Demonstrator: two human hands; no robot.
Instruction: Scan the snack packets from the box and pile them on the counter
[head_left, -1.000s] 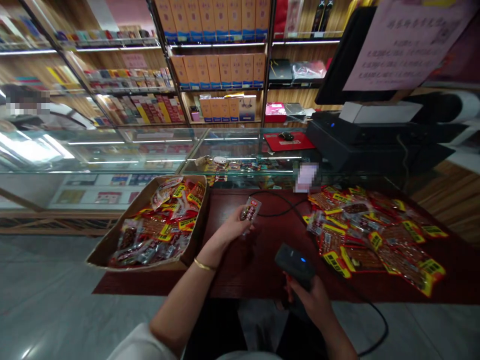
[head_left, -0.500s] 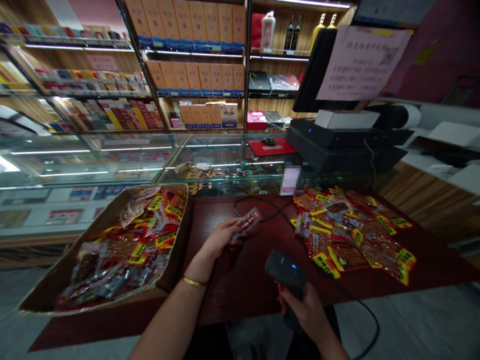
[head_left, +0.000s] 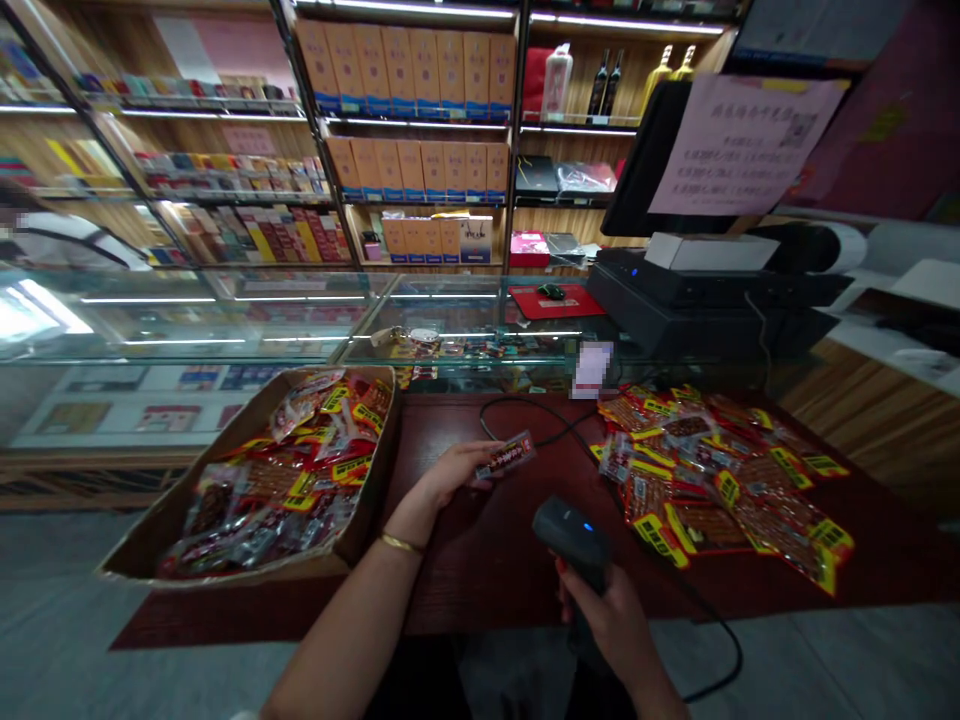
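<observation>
My left hand (head_left: 454,472) is closed on a small clear snack packet (head_left: 513,454) with a dark printed label, held above the dark red table (head_left: 480,590). In my right hand (head_left: 604,606) is a black barcode scanner (head_left: 573,536) with a blue light lit on top; my fingers wrap its handle, and its head points up toward the packet, apart from it. To the left stands an open cardboard box (head_left: 380,450) of snack packets. A loose pile of red and yellow snack packets (head_left: 712,480) lies right of the scanner.
A black cable (head_left: 540,402) loops across the table. Behind it runs a glass display counter (head_left: 300,318) with a red mouse pad (head_left: 574,302). A cash register with monitor (head_left: 645,160) stands back right. At far left is a person (head_left: 75,238).
The whole view has shifted a little, so most things appear further right. More of the person at far left shows. Both hands keep their hold on the packet and the scanner.
</observation>
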